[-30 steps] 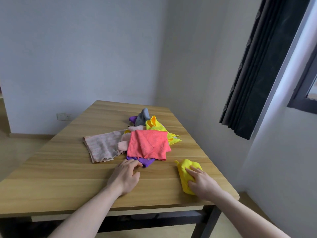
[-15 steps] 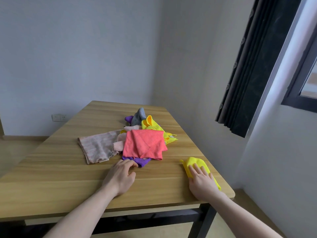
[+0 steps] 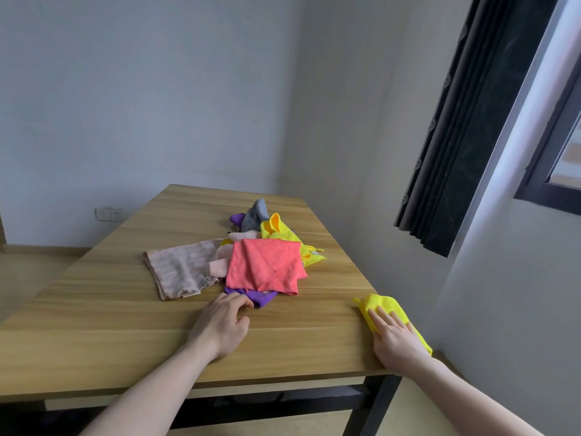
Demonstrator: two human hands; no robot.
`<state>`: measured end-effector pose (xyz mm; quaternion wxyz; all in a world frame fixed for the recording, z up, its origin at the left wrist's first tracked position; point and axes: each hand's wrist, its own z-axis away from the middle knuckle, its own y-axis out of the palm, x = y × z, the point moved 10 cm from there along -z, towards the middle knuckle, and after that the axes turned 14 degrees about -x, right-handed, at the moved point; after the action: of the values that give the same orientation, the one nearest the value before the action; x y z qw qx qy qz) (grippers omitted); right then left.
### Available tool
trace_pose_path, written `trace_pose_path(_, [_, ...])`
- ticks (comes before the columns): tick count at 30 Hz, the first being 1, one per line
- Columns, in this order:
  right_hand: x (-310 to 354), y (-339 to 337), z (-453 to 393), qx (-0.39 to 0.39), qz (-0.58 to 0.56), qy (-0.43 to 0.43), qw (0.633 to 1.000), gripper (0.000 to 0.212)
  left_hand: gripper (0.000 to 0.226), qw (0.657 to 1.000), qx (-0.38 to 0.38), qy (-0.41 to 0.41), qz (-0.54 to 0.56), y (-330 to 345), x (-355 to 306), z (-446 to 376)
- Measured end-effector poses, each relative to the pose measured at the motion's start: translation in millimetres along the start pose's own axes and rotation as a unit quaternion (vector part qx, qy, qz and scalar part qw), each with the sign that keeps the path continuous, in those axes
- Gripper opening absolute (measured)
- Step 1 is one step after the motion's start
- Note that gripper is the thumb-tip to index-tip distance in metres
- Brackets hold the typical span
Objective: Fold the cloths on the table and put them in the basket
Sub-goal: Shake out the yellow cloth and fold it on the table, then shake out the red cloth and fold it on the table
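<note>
Fingers (image 3: 385,319) of the right hand (image 3: 396,336) lie straight and slightly spread, pressing flat on a folded yellow cloth (image 3: 382,305) at the near right corner of the tabletop (image 3: 103,316); the cloth's right end reaches the table's edge. Fingers (image 3: 234,302) of the left hand (image 3: 221,324) are loosely curled and close together, resting on the wood, their tips touching the near edge of a purple cloth (image 3: 257,296); they hold nothing.

Largest in view, the pale wall (image 3: 141,89) fills the background, with 1 socket plate (image 3: 107,213) low on it to the left. A dark curtain (image 3: 471,121) hangs at the right beside a black window frame (image 3: 547,171).

On the wooden tabletop, the pile of cloths sits around the middle, well apart from the yellow cloth under the right hand. A beige striped cloth (image 3: 179,265) lies flat at the pile's left. A coral pink cloth (image 3: 267,265), partly folded over itself, lies on top, covering most of the purple cloth. A light pink cloth (image 3: 221,261) shows between the beige and coral ones. Behind, a crumpled yellow cloth (image 3: 278,231) pokes out to the right, and a grey cloth (image 3: 255,215) stands bunched at the far end with another bit of purple fabric (image 3: 236,219) just beside it.

No basket shows in this view.
</note>
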<state>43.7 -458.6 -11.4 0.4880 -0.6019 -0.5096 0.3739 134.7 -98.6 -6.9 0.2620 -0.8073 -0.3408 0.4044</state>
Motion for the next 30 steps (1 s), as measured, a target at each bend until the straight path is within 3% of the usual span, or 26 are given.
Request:
trace_pose_path(4, [6, -4, 5, -0.003, 0.019, -0.015, 1.000, 0.061, 0.041, 1.000, -0.003, 0.001, -0.002, 0, -1, -1])
trace_pose_path(7, [29, -23, 9, -0.066, 0.054, -0.039, 0.996, 0.066, 0.040, 1.000, 0.000, 0.001, 0.002, 1, -3, -1])
trace_pose_path(11, [91, -35, 9, -0.120, -0.039, -0.091, 0.988, 0.063, 0.039, 1.000, -0.005, -0.001, 0.000, -1, -4, -1])
trace_pose_path(15, [137, -16, -4, -0.077, -0.126, -0.102, 0.984, 0.062, 0.037, 1.000, 0.001, -0.003, 0.005, -1, -6, 3])
trace_pose_path(19, [150, 13, -16, -0.029, -0.139, -0.068, 0.988, 0.059, 0.036, 1.000, -0.001, 0.000, 0.002, -4, -9, 3])
trace_pose_path(30, [147, 27, -24, -0.040, -0.130, -0.052, 0.989, 0.064, 0.040, 1.000, 0.014, 0.014, -0.016, 1, -8, 1])
